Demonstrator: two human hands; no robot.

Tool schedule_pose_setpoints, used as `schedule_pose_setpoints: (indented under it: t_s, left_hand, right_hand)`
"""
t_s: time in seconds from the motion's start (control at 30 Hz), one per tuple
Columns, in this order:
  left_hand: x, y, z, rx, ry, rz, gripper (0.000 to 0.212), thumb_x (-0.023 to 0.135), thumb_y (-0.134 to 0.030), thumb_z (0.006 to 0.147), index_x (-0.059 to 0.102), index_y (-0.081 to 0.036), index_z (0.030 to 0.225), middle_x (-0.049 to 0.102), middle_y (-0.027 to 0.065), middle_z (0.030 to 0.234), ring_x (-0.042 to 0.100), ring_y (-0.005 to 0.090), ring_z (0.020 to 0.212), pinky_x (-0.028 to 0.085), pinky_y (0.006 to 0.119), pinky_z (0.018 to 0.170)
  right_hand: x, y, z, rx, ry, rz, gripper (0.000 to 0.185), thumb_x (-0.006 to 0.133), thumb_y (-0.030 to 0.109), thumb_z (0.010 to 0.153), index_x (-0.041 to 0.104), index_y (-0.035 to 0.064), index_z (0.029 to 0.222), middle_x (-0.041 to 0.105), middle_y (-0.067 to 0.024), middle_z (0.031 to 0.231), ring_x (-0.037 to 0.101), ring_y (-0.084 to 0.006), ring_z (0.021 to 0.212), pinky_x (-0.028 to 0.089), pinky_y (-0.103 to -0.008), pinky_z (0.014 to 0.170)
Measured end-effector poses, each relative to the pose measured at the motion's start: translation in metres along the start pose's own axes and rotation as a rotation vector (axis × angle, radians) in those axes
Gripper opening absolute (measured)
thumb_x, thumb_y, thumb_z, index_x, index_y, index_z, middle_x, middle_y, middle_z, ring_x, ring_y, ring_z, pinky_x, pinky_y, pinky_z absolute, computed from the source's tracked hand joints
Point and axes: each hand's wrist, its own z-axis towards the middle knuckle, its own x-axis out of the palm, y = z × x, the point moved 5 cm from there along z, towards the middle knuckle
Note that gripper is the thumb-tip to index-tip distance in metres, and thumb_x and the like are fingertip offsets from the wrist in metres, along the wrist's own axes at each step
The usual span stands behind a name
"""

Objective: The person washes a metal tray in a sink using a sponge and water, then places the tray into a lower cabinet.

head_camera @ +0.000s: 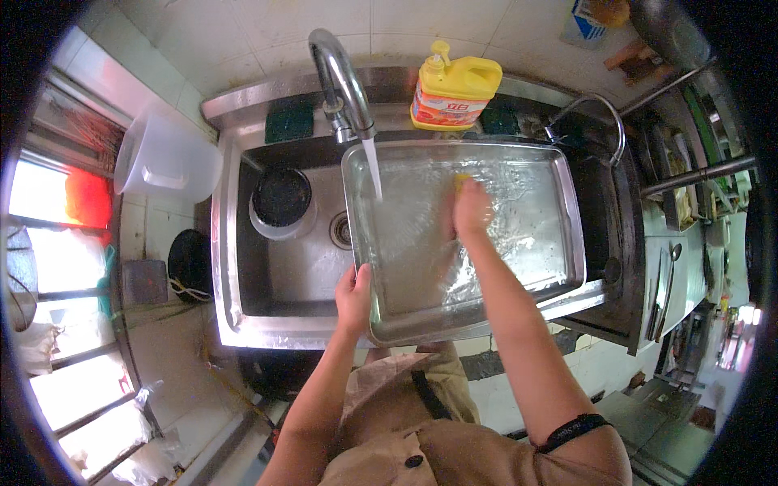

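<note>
A large rectangular stainless steel tray [419, 291] lies slightly turned across the sink. My left hand [354, 297] grips its left rim, thumb on top. Inside the tray, my right hand [472, 209] is pressed on a yellow sponge [463, 178]; the hand is a little blurred and covers most of the sponge. Water runs from the curved chrome faucet [343, 79] onto the tray's left part, and a thin wet sheet spreads over its bottom.
A steel sink basin [298, 273] holds a white tub with a black top [281, 197]. Behind stand a yellow detergent jug [456, 91] and a green scouring pad [290, 124]. A second faucet [617, 124] rises at right. A translucent bucket [170, 158] is at left; a ladle [671, 267] lies far right.
</note>
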Motion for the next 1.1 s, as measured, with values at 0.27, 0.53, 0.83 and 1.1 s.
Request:
schedule_pose_setpoints:
  t_s: [0.27, 0.53, 0.83, 1.1]
  left_hand:
    - [-0.009, -0.001, 0.000, 0.023, -0.019, -0.003, 0.025, 0.055, -0.023, 0.096, 0.064, 0.000, 0.103, 0.047, -0.0081, 0.074, 0.038, 0.0034, 0.067, 0.034, 0.021, 0.058]
    - [0.001, -0.016, -0.009, 0.007, 0.015, -0.016, 0.029, 0.049, -0.027, 0.099, 0.061, -0.001, 0.096, 0.050, -0.0057, 0.078, 0.042, 0.0051, 0.071, 0.036, 0.023, 0.061]
    - [-0.006, -0.006, -0.002, 0.002, -0.035, 0.169, 0.044, 0.041, -0.034, 0.101, 0.060, 0.004, 0.096, 0.057, 0.0009, 0.082, 0.048, 0.0086, 0.079, 0.042, 0.025, 0.071]
    - [0.007, -0.014, -0.013, -0.104, 0.057, -0.235, 0.018, 0.054, -0.019, 0.096, 0.061, -0.003, 0.099, 0.064, 0.0014, 0.085, 0.057, 0.0086, 0.074, 0.047, 0.024, 0.064]
  right_hand:
    - [0.017, 0.113, -0.106, -0.617, 0.192, 0.092, 0.015, 0.046, 0.015, 0.089, 0.056, 0.0077, 0.096, 0.060, -0.0141, 0.093, 0.061, -0.0331, 0.081, 0.052, -0.0462, 0.063]
    - [0.010, 0.011, 0.014, -0.081, -0.022, -0.114, 0.022, 0.045, 0.018, 0.092, 0.057, 0.0050, 0.105, 0.059, -0.0152, 0.099, 0.059, -0.0324, 0.089, 0.050, -0.0440, 0.072]
    - [0.029, 0.181, -0.078, -0.072, 0.145, 0.555, 0.029, 0.052, 0.007, 0.084, 0.060, 0.0047, 0.112, 0.057, -0.0203, 0.097, 0.055, -0.0384, 0.092, 0.045, -0.0471, 0.078]
    - [-0.071, 0.135, -0.236, -0.019, 0.449, 0.484, 0.039, 0.050, 0.020, 0.088, 0.051, -0.0013, 0.121, 0.054, -0.0229, 0.107, 0.052, -0.0398, 0.096, 0.042, -0.0478, 0.083]
